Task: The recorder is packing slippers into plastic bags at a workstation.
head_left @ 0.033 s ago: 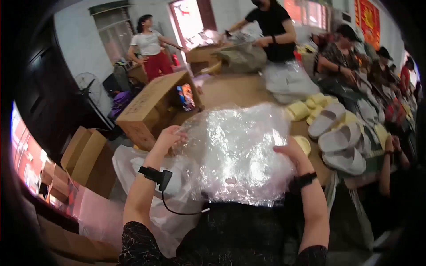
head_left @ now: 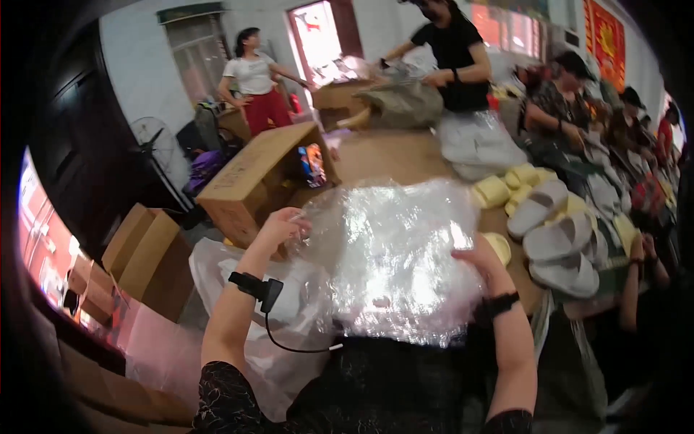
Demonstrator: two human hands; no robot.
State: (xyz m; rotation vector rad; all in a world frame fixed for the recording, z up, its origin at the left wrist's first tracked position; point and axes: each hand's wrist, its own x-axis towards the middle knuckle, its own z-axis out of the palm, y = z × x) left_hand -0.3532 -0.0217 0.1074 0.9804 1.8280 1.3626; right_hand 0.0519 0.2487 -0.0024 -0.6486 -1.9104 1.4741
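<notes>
A shiny, crinkled clear plastic bag, perhaps several layered together, is spread out in front of my body. My left hand is closed on its left edge, fingertips pinched at the upper corner. At the right edge my right hand grips the plastic, thumb lying over the front and the other fingers hidden behind. Glare covers much of the bag, and I cannot make out anything inside it. Just beyond my right hand is a pale yellow slipper, partly covered.
An open cardboard box with a lit screen stands on the table. Grey slippers and yellow slippers pile up at the right. White plastic hangs by my left forearm. Co-workers stand across and along the right.
The whole view has shifted slightly, so the room sits a little further right and lower. Both hands keep hold of the plastic bag in nearly the same pose.
</notes>
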